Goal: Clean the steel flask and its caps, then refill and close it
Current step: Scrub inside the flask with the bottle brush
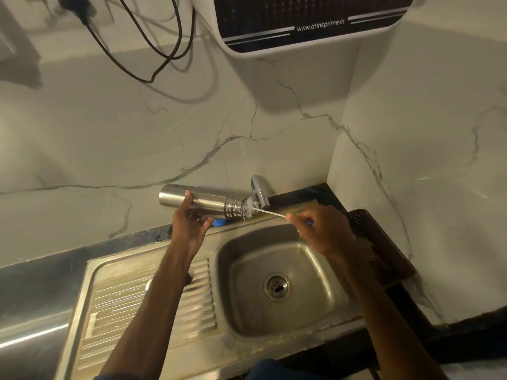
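Rising behind sink (241,272) and flask (208,201), marble walls (109,133) meet.

2 bare forearms (153,292); blue sleeve (109,377) at elbow.

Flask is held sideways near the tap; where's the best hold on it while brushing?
Wrap the smooth body of the flask toward its base, coming from below, as the left hand does. The threaded neck points right, filled by brush bristles, with the tap close behind.
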Motion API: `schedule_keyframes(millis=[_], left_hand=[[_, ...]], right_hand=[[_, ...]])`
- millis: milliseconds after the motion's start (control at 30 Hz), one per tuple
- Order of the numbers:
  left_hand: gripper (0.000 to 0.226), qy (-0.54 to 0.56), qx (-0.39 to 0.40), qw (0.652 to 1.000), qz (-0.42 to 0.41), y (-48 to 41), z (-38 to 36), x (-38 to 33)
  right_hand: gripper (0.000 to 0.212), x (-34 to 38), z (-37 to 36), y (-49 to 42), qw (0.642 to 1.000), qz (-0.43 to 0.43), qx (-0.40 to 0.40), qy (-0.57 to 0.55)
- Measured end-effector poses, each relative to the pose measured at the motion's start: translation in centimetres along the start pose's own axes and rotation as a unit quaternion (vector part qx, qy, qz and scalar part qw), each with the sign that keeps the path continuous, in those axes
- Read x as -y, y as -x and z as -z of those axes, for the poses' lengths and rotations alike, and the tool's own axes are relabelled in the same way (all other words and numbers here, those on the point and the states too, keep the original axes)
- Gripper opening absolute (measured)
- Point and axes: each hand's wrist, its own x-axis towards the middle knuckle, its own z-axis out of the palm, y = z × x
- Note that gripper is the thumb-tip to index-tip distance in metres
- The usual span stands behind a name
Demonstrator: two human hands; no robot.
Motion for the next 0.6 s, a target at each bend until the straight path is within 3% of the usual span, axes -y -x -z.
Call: schedule_keyframes(millis=[300,500,600], left_hand=[[0.058,-0.012,0.003,1.000,0.012,0.5,-0.8,1.7],[0.049,-0.023,-0.012,1.000,0.009,-0.3,0.3,1.4],[0.058,-0.023,-0.019,1.000,0.008,-0.3,0.3,1.8]], right_hand=[[0.047,0.7,0.0,-0.4,0.999,-0.008,0.047,0.011],[0.039,-1.2,1.3,0.1,0.998,-0.041,0.041,0.033],[0.038,-1.3,1.2,0.1,0.999,-0.040,0.018,0.016]])
